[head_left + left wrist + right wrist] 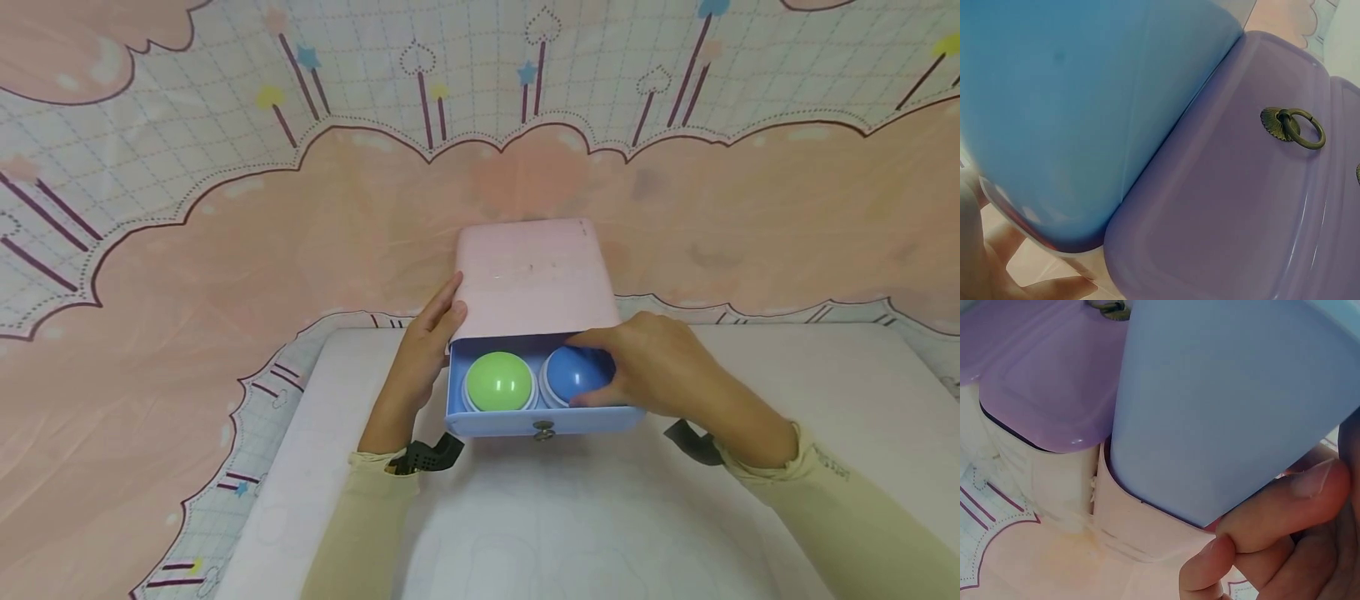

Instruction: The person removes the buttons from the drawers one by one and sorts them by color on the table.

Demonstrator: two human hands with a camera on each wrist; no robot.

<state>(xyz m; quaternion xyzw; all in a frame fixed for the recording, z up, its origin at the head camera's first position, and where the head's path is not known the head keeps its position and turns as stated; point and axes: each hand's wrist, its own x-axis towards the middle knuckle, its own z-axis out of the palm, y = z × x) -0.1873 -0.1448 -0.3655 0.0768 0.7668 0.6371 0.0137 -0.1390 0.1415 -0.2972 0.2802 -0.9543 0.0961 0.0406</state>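
A small pink-topped drawer cabinet [528, 279] stands on the white table with its top blue drawer [495, 423] pulled out. Inside the drawer sit a green round-topped container [498, 382] on the left and a blue round-topped container [576, 372] on the right, both with white rims. My right hand [663, 367] reaches into the drawer and holds the blue container between thumb and fingers; its other fingers [1285, 509] lie outside the drawer's side. Against the cabinet's left side rests my left hand [423, 354], fingers extended and spread.
Below the blue drawer, purple drawer fronts [1222, 169] carry bronze ring pulls [1304, 130]. A similar pull [543, 430] hangs on the blue drawer's front. White table surface [555, 533] lies in front; a pink patterned cloth [360, 217] covers the wall behind.
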